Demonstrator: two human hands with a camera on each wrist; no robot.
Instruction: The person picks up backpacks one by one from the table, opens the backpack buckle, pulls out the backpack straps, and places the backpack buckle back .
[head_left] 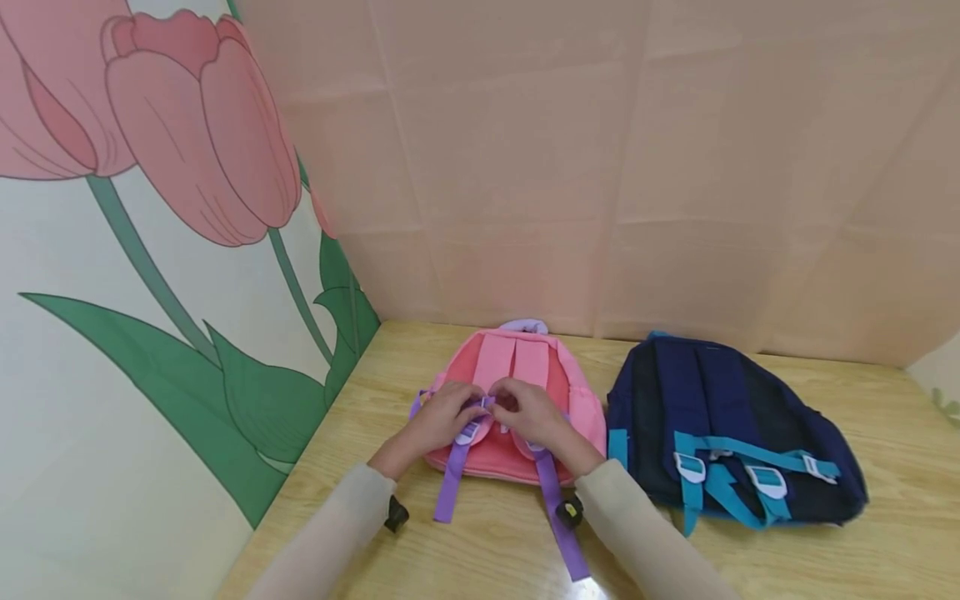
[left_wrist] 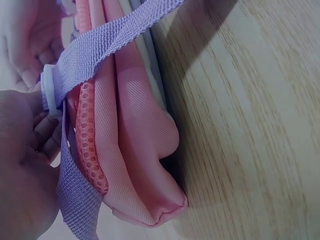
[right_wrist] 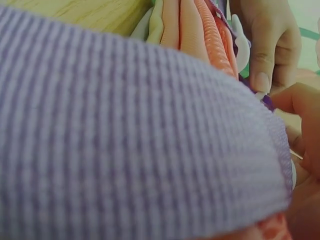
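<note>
Over the left part of the pink backpack (head_left: pixel 495 358), which was laid on the table (head_left: pixel 405 550) with its shoulder straps facing up, the left hand (head_left: pixel 448 412) was angled inward, its thumb and fingers curled in a pinch. At the backpack's middle, a short purple strap (head_left: pixel 486 403) was held between both hands; some small fastener was perhaps being worked there, though it was largely covered by fingertips. Over the backpack's right part, the right hand (head_left: pixel 531 412) was turned inward in a mirrored pinch on the same strap. Steady, aligned fingertips seemed called for next. To the backpack's right, a navy backpack (head_left: pixel 738 392) was left untouched.
</note>
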